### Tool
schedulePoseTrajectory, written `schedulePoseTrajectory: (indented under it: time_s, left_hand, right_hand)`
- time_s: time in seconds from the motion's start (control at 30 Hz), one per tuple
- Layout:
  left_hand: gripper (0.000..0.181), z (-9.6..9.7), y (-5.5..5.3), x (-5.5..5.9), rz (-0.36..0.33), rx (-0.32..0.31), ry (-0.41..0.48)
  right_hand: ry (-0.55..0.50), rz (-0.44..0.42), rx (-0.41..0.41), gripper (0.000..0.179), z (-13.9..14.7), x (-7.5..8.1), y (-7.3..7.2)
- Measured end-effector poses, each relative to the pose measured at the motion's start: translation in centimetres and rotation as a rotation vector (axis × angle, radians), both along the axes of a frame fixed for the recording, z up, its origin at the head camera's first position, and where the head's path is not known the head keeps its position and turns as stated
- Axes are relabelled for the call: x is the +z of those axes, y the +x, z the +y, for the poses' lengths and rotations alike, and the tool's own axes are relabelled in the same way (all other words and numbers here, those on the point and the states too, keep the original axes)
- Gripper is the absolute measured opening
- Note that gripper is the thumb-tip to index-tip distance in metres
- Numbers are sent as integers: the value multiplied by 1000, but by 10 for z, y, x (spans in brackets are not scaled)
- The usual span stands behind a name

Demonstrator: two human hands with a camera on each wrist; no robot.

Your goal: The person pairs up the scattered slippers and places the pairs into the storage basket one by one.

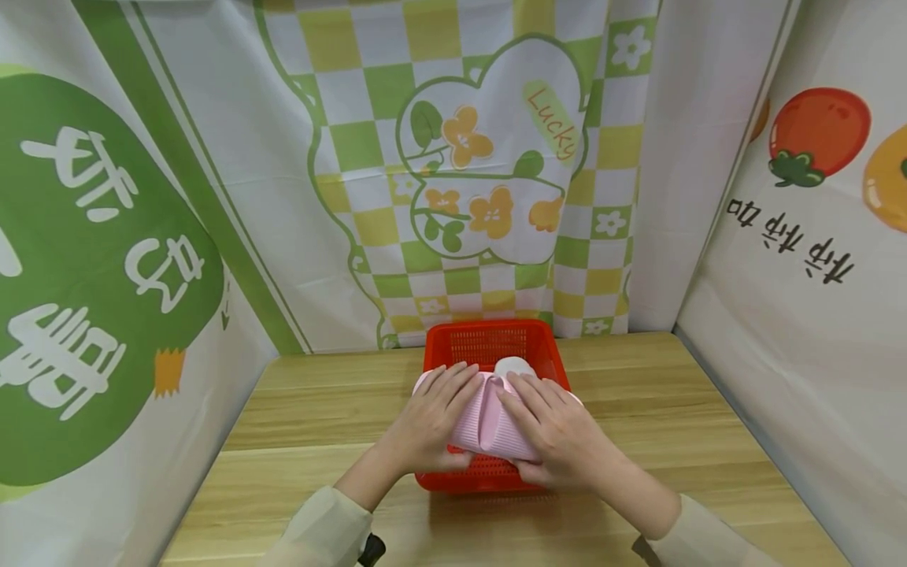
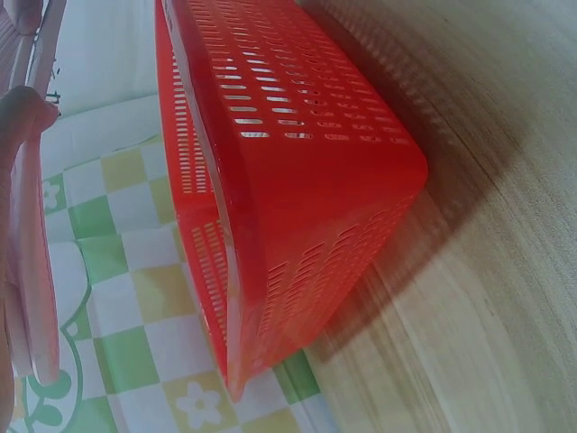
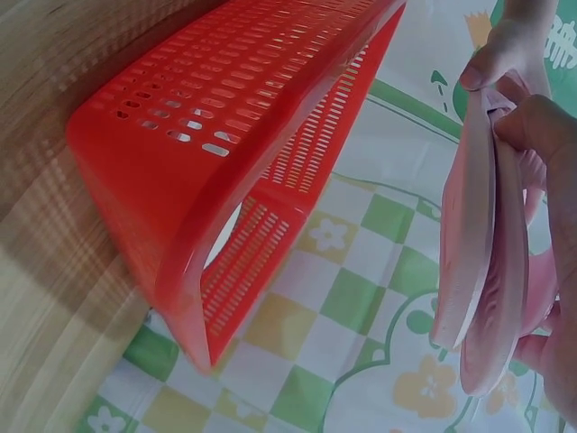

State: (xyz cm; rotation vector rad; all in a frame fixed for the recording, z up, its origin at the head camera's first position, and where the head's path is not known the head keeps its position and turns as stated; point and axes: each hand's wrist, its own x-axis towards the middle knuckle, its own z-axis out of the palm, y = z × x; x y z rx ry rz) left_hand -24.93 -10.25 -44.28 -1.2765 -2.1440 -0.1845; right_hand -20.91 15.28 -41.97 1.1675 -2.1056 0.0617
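Note:
A pair of pink slippers (image 1: 512,433) with ribbed surfaces is held over the red basket (image 1: 434,339). My left hand (image 1: 431,421) grips their left side, fingers over the top and thumb below. On the other side, my right hand (image 1: 563,429) holds them in the same way. Two pale pink soles (image 3: 467,244) lie close together, seen edge-on in the right wrist view. The slippers stand apart from the basket's rim (image 3: 261,144) there. Behind them, a white rounded thing (image 1: 513,365) shows in the basket, its lower part hidden.
The basket stands on a wood-grain table (image 1: 319,425), near its back edge. A checkered cloth (image 1: 354,142) hangs behind, and printed cloths (image 1: 779,331) hang at both sides.

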Motion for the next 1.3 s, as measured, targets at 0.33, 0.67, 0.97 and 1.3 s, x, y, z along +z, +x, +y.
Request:
schedulePoseTrajectory:
  time_s: [0.33,0.67,0.97,1.3]
  left_hand:
    - [101,-1,-1,3,46,-8,38]
    - [99,-4,-1,1,17,-7,50]
    - [101,-9,-1,2,35,-21,90]
    - [87,-21,2,-2,32,4,110]
  right_hand:
    - [-25,4,-19,84,-1,1,0]
    - [-50,34,-25,80,-1,0,-2]
    - [-126,100,18,71,-2,-3,-8]
    - [-140,83,-29,77,3,-1,-13]
